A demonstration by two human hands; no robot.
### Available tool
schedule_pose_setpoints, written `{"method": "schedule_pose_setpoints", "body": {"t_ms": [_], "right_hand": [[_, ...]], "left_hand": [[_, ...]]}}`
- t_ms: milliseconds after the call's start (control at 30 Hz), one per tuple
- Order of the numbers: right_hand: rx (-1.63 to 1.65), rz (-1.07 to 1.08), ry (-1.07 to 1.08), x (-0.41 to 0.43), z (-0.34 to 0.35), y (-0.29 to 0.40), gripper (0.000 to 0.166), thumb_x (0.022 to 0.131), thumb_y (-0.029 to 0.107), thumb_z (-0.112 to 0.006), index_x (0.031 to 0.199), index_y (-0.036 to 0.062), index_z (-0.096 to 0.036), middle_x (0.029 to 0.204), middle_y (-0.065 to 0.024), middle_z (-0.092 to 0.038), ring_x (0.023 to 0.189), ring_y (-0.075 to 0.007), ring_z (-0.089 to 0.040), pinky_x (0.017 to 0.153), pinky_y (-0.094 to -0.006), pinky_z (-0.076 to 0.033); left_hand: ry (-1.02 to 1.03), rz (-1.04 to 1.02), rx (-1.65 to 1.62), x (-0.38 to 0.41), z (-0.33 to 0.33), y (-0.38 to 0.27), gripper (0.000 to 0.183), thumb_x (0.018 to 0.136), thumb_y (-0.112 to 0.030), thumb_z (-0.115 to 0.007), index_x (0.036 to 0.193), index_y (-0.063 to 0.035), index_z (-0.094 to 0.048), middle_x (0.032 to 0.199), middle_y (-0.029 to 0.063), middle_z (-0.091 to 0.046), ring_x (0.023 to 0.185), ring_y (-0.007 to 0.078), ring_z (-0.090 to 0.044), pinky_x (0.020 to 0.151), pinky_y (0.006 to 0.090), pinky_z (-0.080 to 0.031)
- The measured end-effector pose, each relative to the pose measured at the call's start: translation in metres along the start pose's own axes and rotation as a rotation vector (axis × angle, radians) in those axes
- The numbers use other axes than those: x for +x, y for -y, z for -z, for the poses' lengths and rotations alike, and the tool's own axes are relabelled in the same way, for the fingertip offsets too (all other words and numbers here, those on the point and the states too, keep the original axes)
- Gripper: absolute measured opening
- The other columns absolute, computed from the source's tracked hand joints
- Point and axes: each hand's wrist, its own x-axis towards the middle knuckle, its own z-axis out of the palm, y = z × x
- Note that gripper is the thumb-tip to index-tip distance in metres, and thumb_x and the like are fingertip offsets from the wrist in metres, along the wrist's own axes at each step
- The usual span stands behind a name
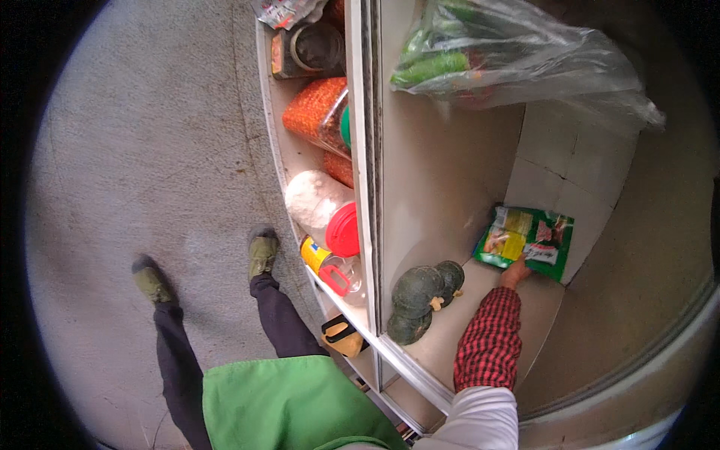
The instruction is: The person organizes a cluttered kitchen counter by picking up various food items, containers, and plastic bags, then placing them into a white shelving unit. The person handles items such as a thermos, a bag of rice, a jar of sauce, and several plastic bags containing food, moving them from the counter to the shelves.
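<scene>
At the right, my right hand [514, 273] reaches into a cabinet compartment and grips the lower edge of a green packet [547, 232]. A finger or thumb lies on the packet's front, while the other fingers are mostly hidden. Yellow panels, food pictures and writing cover the packet. It is in front of the pale tiled surface [554, 174]; whether it touches that surface I cannot tell. Several dark green pumpkins [415, 292] sit together on the compartment's floor, left of my red-and-black checked sleeve [488, 340]. My left hand is out of view.
A clear plastic bag [523, 62] of green vegetables is at the top. Left of the metal frame [368, 169] stand a jar of red flakes [318, 112], a red-lidded jar of white powder [320, 202] and a black-handled yellowish container [344, 336]. A green apron [292, 399] hangs before me.
</scene>
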Motion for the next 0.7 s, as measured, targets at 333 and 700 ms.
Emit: {"method": "schedule_pose_setpoints", "body": {"t_ms": [333, 700], "right_hand": [[0.526, -0.057, 0.005, 0.044, 0.012, -0.06, 0.051, 0.075, 0.012, -0.072, 0.118, -0.0021, -0.047, 0.113, -0.0103, -0.056, 0.095, -0.022, -0.057, 0.083, -0.0357, -0.049], [0.509, 0.128, 0.088, -0.019, 0.011, -0.033, 0.05, 0.077, 0.0, -0.067, 0.122, -0.0012, -0.045, 0.121, -0.0105, -0.051, 0.107, -0.0213, -0.051, 0.093, -0.0353, -0.041]], "left_hand": [[0.048, 0.039, 0.068, 0.019, -0.025, 0.012, 0.008, 0.086, -0.014, -0.052, 0.09, -0.0086, -0.057, 0.076, -0.0032, -0.058, 0.068, 0.0083, -0.053, 0.057, 0.0224, -0.043], [0.082, 0.012, 0.106, 0.039, -0.024, -0.009, 0.009, 0.086, -0.015, -0.052, 0.09, -0.0087, -0.057, 0.076, -0.0029, -0.058, 0.068, 0.0086, -0.054, 0.057, 0.0221, -0.043]]}}
